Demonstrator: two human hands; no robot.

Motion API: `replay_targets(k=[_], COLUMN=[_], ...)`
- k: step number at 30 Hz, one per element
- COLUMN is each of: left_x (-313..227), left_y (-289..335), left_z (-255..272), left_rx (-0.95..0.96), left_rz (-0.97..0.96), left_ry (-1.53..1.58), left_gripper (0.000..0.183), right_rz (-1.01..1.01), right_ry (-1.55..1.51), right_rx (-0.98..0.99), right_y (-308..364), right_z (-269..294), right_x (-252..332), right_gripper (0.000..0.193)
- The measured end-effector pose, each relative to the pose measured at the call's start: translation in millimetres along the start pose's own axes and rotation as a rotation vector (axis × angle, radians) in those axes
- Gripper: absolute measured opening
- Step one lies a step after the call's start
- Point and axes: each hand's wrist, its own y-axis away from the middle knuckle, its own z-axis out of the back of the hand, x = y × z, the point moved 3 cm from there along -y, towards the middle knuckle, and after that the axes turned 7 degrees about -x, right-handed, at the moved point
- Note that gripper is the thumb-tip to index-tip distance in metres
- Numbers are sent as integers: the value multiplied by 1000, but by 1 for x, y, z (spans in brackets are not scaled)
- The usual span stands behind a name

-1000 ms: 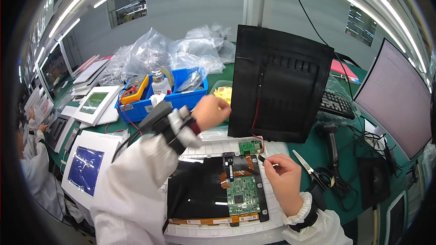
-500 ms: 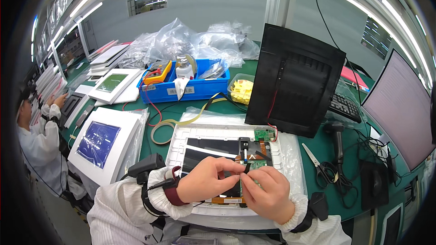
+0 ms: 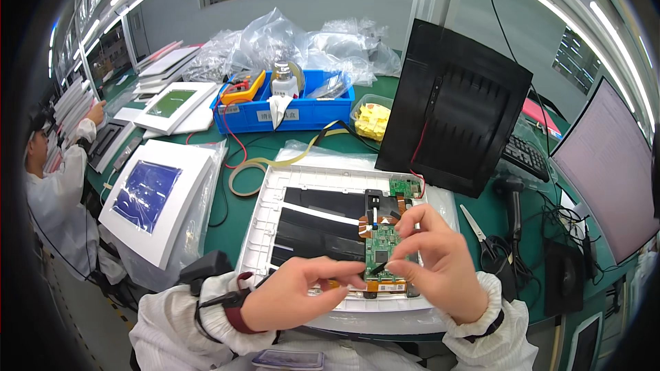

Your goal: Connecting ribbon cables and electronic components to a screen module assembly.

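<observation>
A white-framed display panel (image 3: 258, 233) lies on the bench in front of me, its back facing up, with black strips and a green circuit board (image 3: 381, 237) showing. My left hand (image 3: 295, 295) reaches over its lower edge, index finger stretched toward the board and thumb apart, holding nothing visible. Above the board's right side, my right hand (image 3: 440, 261) has its thumb and a finger pinched at one end of a small black strip (image 3: 377, 269). The strip's other end comes close to my left index fingertip; whether they touch is unclear. Orange flex cables (image 3: 366, 227) run beside the board.
A black panel (image 3: 454, 110) stands upright behind the display panel, wired in red to a small board. Around lie a blue bin (image 3: 289, 118), tape roll (image 3: 245, 178), scissors (image 3: 474, 223), barcode scanner (image 3: 510, 213) and monitor (image 3: 608, 165). A co-worker (image 3: 58, 185) sits at left.
My hands have come apart from their meeting over the board; the left drew back left and down, the right moved right with fingers spreading. The co-worker raised an arm. The view shifted slightly.
</observation>
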Motion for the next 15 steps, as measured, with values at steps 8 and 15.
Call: replay_targets(k=[8, 15], left_x=[-32, 27], left_y=[12, -56], left_z=[1, 0], left_rx=[324, 97], left_rz=[-517, -721], left_ry=[-497, -941], left_gripper=[23, 21], right_rz=[-422, -388], right_ry=[174, 179], right_rx=[158, 200], right_y=[-22, -26], right_z=[15, 10], right_x=[-80, -120], right_gripper=[13, 14])
